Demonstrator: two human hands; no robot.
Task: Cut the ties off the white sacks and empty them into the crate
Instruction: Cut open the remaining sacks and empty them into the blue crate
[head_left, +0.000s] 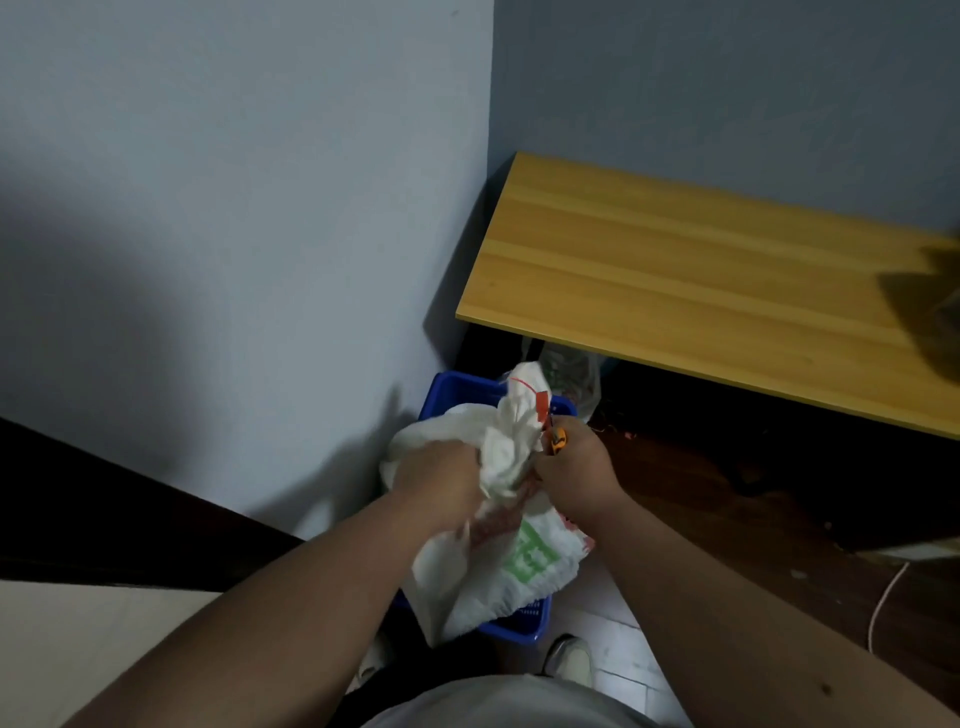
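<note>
Sack (498, 551), one, white, green print unreadable, over blue crate (519, 621); left hand (441, 475) grips neck, right hand (576, 462) at 3 o'clock grips orange-handled cutter (560, 438).

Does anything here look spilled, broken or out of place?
Nothing stands out. The white woven sack sits over the blue plastic crate; the left hand grips its bunched neck and the right hand holds an orange-handled cutter there. No spill shows.

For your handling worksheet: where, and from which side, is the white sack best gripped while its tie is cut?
Grip the white sack at its bunched neck just below the tie, from the left, as the left hand does. The gathered cloth narrows there, and the right hand works its orange-handled cutter on the other side.
</note>
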